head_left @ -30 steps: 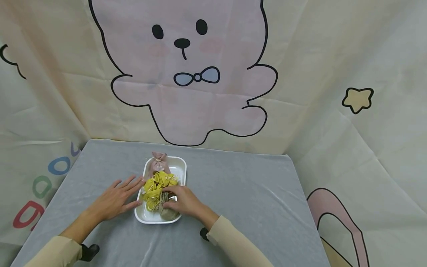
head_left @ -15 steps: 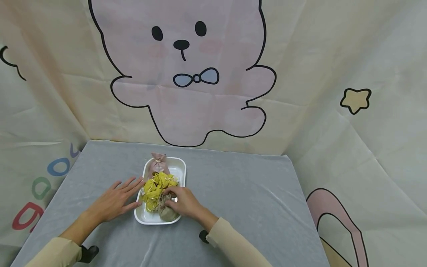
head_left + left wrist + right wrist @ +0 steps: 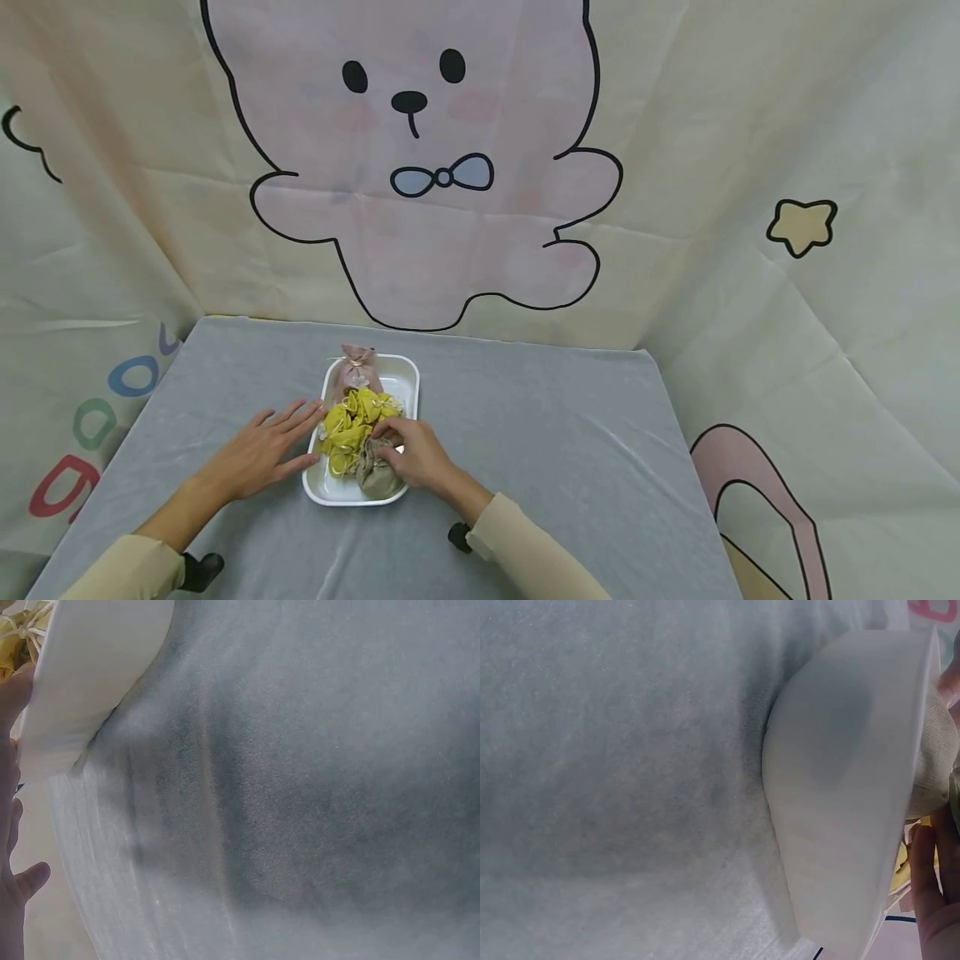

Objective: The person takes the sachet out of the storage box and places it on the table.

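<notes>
1. Because its cloth sags into a rounded body, the khaki pouch (image 3: 380, 481) is judged soft and light, with little tendency to slip; it sits at the near right end of the white tray (image 3: 410, 385); the gathered neck appears the surest place to take hold, its contents being hidden.
2. Right hand (image 3: 422, 456): thumb and fingers pinch the khaki pouch about its neck.
3. Yellow pouches (image 3: 363, 406): heaped just beyond, in the tray's middle; pink pouch (image 3: 358, 372): at the far left end.
4. Left hand (image 3: 258, 450): fingers straight and spread, touching the tray's left rim, gripping nothing; beneath all lies a grey cloth (image 3: 562, 442).
5. Views compared: the right wrist view shows the pouch's woven surface and the tray's tall, smooth outer wall, neither clear from the head; the left wrist view catches pale cord on yellow cloth, but the khaki pouch cannot be made out there.
</notes>
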`<act>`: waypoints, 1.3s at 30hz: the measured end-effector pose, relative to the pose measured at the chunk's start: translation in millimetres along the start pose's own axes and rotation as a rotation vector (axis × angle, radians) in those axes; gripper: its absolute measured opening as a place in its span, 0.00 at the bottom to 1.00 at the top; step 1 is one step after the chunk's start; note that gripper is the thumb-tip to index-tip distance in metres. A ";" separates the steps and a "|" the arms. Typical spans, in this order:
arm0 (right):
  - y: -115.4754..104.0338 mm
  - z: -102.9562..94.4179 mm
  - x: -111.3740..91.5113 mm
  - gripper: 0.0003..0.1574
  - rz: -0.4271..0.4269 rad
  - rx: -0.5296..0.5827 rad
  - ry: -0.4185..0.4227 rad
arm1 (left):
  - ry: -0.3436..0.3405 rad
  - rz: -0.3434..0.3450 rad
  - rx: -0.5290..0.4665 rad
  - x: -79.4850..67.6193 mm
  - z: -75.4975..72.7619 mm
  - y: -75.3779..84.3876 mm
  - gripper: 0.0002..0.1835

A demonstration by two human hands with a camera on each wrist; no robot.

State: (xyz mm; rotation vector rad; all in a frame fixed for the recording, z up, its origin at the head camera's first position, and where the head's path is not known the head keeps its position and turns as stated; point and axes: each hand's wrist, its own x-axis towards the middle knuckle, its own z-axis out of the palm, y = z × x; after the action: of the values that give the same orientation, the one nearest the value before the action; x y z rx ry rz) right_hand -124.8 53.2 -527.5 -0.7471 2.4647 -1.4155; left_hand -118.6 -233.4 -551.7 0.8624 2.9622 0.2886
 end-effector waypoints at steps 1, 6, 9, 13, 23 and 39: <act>0.3 0.2 0.0 0.11 0.004 0.013 0.005 | 0.000 0.000 0.001 0.1 0.1 0.1 0.40; -0.5 0.0 -1.3 0.13 0.019 0.056 0.031 | 0.001 -0.004 -0.003 0.2 0.2 0.7 0.40; -1.9 -0.8 -2.4 0.13 0.015 0.050 0.040 | 0.005 -0.003 -0.004 0.2 0.1 1.0 0.40; -4.3 -1.9 -4.1 0.11 0.008 0.040 0.048 | 0.007 -0.003 -0.009 0.4 -0.5 1.4 0.40; -4.6 -3.2 -7.2 0.11 -0.043 -0.013 0.068 | 0.002 -0.008 -0.015 0.4 0.7 1.3 0.40; -23.7 -29.6 -3.8 0.11 -0.100 0.016 0.136 | 0.010 0.003 0.001 -0.4 -0.2 1.0 0.40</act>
State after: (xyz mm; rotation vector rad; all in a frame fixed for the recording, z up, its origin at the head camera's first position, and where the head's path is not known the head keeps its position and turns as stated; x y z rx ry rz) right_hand -126.0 67.5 -492.3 -0.8062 2.5452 -1.5688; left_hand -117.8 -232.8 -551.3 0.8678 2.9710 0.2922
